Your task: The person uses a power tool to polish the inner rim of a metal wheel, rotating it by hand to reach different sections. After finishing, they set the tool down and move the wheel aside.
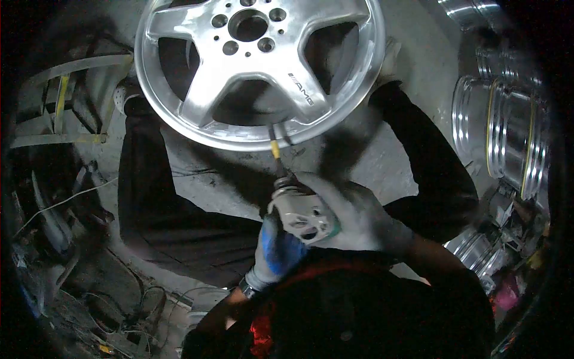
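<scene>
The grey floor [418,75] looks scuffed (and dimly lit)

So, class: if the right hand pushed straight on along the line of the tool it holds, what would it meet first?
The right hand would likely bring the tool against the wheel's near rim; the tip already overlaps it here, though contact is unclear.

L grip [278,251] in grey glove w/ blue palm side partly showing, closed, just in front of torso [359,305]. R grip [362,215] a bit higher & fwd — also gloved, back up, fingers [312,182] curled over, slightly blurred. L forearm [222,314] & R forearm [442,266] angle inward.
</scene>
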A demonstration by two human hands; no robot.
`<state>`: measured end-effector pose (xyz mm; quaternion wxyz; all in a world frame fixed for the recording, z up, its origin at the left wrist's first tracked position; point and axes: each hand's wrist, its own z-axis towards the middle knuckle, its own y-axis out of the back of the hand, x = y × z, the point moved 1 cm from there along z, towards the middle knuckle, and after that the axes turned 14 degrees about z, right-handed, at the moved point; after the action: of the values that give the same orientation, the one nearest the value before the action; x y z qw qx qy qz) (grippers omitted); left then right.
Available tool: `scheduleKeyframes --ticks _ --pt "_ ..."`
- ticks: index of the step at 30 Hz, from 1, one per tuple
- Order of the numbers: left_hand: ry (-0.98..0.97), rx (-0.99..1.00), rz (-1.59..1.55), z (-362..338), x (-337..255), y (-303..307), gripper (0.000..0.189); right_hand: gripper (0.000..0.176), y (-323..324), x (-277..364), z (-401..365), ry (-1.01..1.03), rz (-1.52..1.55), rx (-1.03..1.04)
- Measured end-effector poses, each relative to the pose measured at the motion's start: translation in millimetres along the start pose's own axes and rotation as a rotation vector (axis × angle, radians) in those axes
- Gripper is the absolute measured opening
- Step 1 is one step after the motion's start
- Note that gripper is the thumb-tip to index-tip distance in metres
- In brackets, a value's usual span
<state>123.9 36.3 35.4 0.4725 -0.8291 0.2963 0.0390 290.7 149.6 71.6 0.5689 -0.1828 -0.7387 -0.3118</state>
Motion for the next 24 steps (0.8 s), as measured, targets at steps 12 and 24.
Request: scheduleKeyframes --ticks 12,24 --pt "0.349 0.077 0.221 30.9 12.1 -22.9 0.055 0.091 42.4 -24.3 -38.1 -0.094 -0.241 0.134" --pt "0.34 -0.002 0.331 30.9 17.1 19.1 0.043 0.084 33.5 -31.1 -23.9 -0.138 -0.199 0.187"
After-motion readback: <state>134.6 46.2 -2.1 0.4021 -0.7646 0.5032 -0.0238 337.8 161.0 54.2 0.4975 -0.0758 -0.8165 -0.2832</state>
